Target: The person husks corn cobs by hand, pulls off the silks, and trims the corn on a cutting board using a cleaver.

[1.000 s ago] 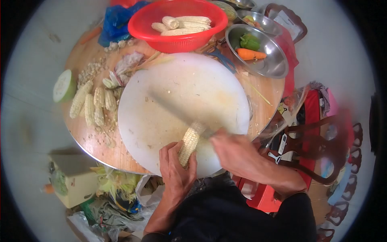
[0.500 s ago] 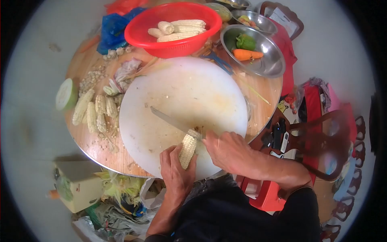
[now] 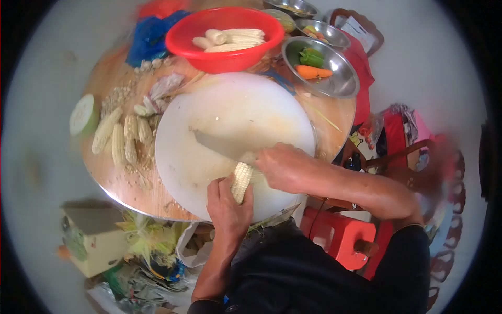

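On the round white cutting board [image 3: 209, 99], an ear of corn [image 3: 241, 180] lies with its far end away from my body. My left hand [image 3: 228, 201] wraps round its near part, thumb on one side and fingers on the other. My right hand [image 3: 280, 165] is closed on the handle of a kitchen knife [image 3: 219, 145], whose blade points to the upper left across the far end of the corn. The handle is hidden in my fist. A blurred pale piece shows at the corn's far end by the blade.
A red basin [image 3: 225, 63] of corn ears stands beyond the board. To its right, a steel bowl [image 3: 345, 86] holds a carrot [image 3: 314, 72] and a green pepper [image 3: 311, 56]. Several cobs [image 3: 118, 144] and a cut gourd [image 3: 83, 115] lie at the left.
The knife and my right hand have moved slightly away from my body, and my right elbow has swung outward. My left hand still grips the corn. The view has shifted a little.
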### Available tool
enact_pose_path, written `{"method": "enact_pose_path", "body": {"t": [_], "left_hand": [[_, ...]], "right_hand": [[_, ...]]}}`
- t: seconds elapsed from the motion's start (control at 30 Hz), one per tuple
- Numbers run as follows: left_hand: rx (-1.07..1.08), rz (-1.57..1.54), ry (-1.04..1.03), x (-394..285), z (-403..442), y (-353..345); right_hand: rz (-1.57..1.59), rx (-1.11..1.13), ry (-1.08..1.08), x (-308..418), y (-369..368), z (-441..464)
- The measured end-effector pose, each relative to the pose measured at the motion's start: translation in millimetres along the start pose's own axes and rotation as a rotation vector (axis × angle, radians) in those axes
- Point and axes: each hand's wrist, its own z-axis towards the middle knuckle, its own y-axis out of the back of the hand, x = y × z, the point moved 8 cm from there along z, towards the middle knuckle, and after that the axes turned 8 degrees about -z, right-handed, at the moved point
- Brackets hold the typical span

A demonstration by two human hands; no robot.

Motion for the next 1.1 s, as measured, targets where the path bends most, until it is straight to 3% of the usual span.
{"method": "enact_pose_path", "body": {"t": [0.07, 0.17, 0.3, 0.4, 0.43, 0.5, 0.53, 0.6, 0.63, 0.87, 0.93, 0.97, 1.03, 1.07, 1.1], "left_hand": [[-0.047, 0.017, -0.052, -5.1, 1.1, 5.1], [-0.068, 0.007, -0.029, -1.8, 2.7, 14.4], [0.004, 0.008, -0.065, 1.6, -0.4, 15.6], [0.084, -0.423, 0.193, 32.0, -5.2, 27.9], [0.067, -0.419, 0.189, 36.3, -5.2, 38.8], [0.061, -0.797, 0.376, 53.2, -14.5, 51.5], [0.084, -0.941, 0.436, 56.8, -17.7, 53.8], [0.056, -1.038, 0.41, 49.8, -15.5, 58.0], [0.024, -1.145, 0.376, 46.0, -12.5, 60.9], [0.086, -1.328, 0.383, 47.9, -13.2, 38.7], [0.09, -1.326, 0.339, 48.0, -12.8, 36.0], [0.102, -1.326, 0.297, 47.2, -12.3, 35.1], [0.098, -1.293, 0.26, 52.2, -12.3, 35.3], [0.097, -1.258, 0.223, 52.4, -12.1, 38.1], [0.099, -1.254, 0.226, 51.7, -12.7, 40.1]], "right_hand": [[0.048, -0.268, 0.04, -3.5, 5.3, -6.9], [0.059, -0.251, -0.1, 0.9, -22.8, -5.0], [-0.001, -0.177, -0.034, 11.6, -10.8, -5.5], [0.091, -0.191, 0.047, -5.7, -8.4, 3.3], [0.085, -0.194, 0.063, -12.2, -8.8, 2.0], [0.35, -0.566, 0.031, -40.7, 11.7, -19.0], [0.357, -0.562, 0.039, -39.2, 22.2, -28.1], [0.79, -0.267, -0.275, -64.8, 15.3, -45.2], [0.794, -0.271, -0.272, -73.8, 13.4, -46.4], [0.665, -0.213, -0.299, -131.9, -23.6, -19.6], [-0.077, -0.4, -0.381, -127.9, -2.2, -23.1], [-0.077, -0.398, -0.377, -122.6, -4.4, -24.3], [-0.247, -0.606, -0.212, -67.9, 18.5, -30.9], [-0.241, -0.605, -0.211, -57.2, 12.9, -24.4], [-0.148, -0.629, 0.022, -32.5, 5.7, -16.4]]}}
